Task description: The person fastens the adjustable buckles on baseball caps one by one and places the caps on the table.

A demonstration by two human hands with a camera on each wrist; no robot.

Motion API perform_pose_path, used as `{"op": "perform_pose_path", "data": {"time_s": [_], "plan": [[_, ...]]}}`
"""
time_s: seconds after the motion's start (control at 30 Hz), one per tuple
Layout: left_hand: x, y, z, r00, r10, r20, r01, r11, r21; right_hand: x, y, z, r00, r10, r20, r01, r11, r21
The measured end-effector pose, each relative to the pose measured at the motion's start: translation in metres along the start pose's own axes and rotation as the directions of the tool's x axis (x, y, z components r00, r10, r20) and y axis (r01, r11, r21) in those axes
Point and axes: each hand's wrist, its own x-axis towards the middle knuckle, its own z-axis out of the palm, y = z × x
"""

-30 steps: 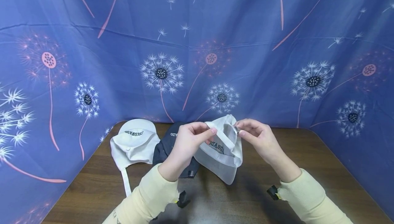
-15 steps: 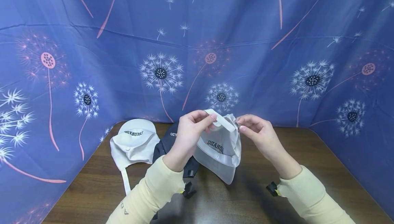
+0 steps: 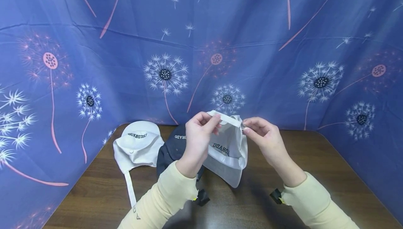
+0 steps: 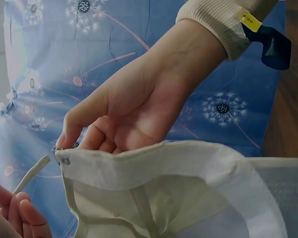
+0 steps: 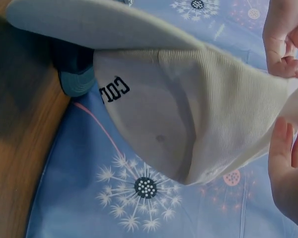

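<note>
A blue dandelion-print cloth (image 3: pixel 119 64) hangs behind the brown worktop (image 3: pixel 302 155); a pale cap (image 3: pixel 225 159), brim lowest, is right of a dark cap (image 3: pixel 171 148) and a white cap (image 3: pixel 138 154); the left hand (image 3: pixel 199 136) pinches the pale cap's strap (image 3: pixel 231 120); the right hand (image 3: pixel 267 136) pinches its metal clasp (image 4: pixel 65 160)

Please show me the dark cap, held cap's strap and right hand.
Dark cap (image 3: pixel 171 151), head view: its crown.
Held cap's strap (image 3: pixel 231 120), head view: its middle.
Right hand (image 3: pixel 267 138), head view: its middle.

Dark cap (image 3: pixel 171 149) (lettering (image 3: pixel 180 137) included) partly behind left hand (image 3: pixel 199 140)
</note>
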Motion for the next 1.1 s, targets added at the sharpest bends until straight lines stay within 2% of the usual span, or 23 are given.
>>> {"op": "perform_pose_path", "data": {"time_s": [0.2, 0.47, 1.1], "plan": [[-0.002, -0.003, 0.005, 0.999, 0.007, -0.041, -0.009, 0.999, -0.037, -0.001, 0.000, 0.005, 0.999, -0.020, -0.035, 0.019, 1.000, -0.014], [-0.003, -0.004, 0.004, 0.998, 0.022, -0.058, -0.026, 0.998, -0.054, -0.002, -0.003, 0.010, 0.996, -0.033, -0.080, 0.029, 0.999, -0.046], [-0.003, -0.005, 0.002, 0.998, -0.006, -0.057, 0.002, 0.997, -0.073, -0.003, -0.003, 0.013, 0.996, -0.066, -0.068, 0.061, 0.995, -0.079]]}}
